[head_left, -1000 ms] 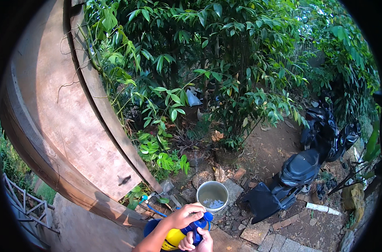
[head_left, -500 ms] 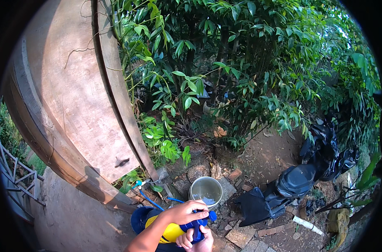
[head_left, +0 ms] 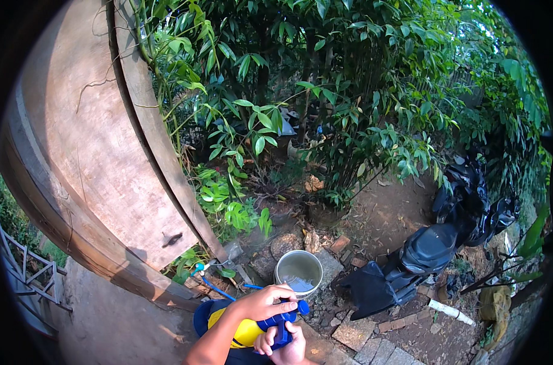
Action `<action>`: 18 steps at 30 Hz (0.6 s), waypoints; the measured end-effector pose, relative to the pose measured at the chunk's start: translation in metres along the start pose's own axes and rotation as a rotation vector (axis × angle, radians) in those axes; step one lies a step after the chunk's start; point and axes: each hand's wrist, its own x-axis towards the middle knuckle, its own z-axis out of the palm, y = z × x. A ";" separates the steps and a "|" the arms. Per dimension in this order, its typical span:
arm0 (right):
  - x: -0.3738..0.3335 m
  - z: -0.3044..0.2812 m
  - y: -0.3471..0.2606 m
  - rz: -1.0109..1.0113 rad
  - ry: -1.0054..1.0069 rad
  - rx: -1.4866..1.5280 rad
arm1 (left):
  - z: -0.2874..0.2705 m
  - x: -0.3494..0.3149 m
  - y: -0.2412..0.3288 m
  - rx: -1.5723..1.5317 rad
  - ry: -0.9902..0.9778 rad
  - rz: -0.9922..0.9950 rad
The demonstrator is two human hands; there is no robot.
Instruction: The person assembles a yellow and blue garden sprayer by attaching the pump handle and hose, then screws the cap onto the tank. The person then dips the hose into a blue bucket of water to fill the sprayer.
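The left hand (head_left: 264, 304) is clasped over the top (head_left: 279, 319) of the jug (head_left: 247, 334), the right hand (head_left: 293, 348) clamped on its handle (head_left: 282, 334), near the bucket (head_left: 320, 280)'s nearer rim, where a firm, even hold should prevent twisting.

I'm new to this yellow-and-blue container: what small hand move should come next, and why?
Perhaps turn the round blue plastic end piece with the left hand, since that lies beside it while the right hand grips the blue plastic handle.
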 end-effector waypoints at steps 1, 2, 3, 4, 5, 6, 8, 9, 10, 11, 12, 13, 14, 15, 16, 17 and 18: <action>0.001 0.000 0.001 -0.002 -0.008 0.003 | -0.002 0.000 0.000 -0.016 -0.013 -0.002; 0.001 -0.001 0.002 -0.001 -0.025 -0.012 | -0.004 -0.001 0.000 -0.030 -0.022 -0.006; 0.001 -0.002 0.002 -0.002 -0.043 -0.029 | -0.005 -0.001 0.000 -0.048 -0.020 0.005; 0.001 -0.003 0.003 -0.003 -0.061 -0.044 | -0.006 -0.003 0.001 -0.064 -0.016 0.015; 0.001 -0.003 0.004 0.001 -0.074 -0.040 | -0.007 -0.004 0.001 -0.080 -0.014 0.036; 0.002 -0.004 0.006 0.004 -0.085 -0.036 | -0.007 -0.005 0.001 -0.093 -0.012 0.024; 0.004 -0.007 0.007 0.004 -0.112 -0.048 | -0.008 -0.006 0.001 -0.119 -0.008 0.042; 0.006 -0.009 0.008 0.001 -0.126 -0.064 | -0.008 -0.006 0.000 -0.123 -0.004 0.025; 0.007 -0.010 0.009 -0.002 -0.139 -0.079 | -0.008 -0.005 -0.001 -0.128 0.002 0.025; 0.008 -0.012 0.009 -0.001 -0.139 -0.082 | -0.008 -0.005 -0.003 -0.136 0.008 0.028; 0.010 -0.013 0.009 -0.003 -0.143 -0.086 | -0.008 -0.005 -0.003 -0.120 -0.001 0.012; 0.012 -0.014 0.009 -0.006 -0.150 -0.090 | -0.009 -0.004 -0.004 -0.104 -0.009 0.001; 0.013 -0.014 0.009 -0.003 -0.144 -0.075 | -0.010 -0.004 -0.004 -0.087 -0.012 -0.001; 0.014 -0.015 0.009 0.000 -0.141 -0.061 | -0.009 -0.004 -0.003 -0.085 0.014 0.000; 0.014 -0.015 0.009 0.005 -0.137 -0.048 | -0.010 -0.004 -0.001 -0.077 0.016 -0.016; 0.013 -0.015 0.010 0.004 -0.171 -0.048 | -0.010 -0.004 0.001 -0.070 0.018 -0.023; 0.011 -0.015 0.011 0.002 -0.181 -0.077 | -0.011 -0.005 0.005 -0.059 0.020 -0.032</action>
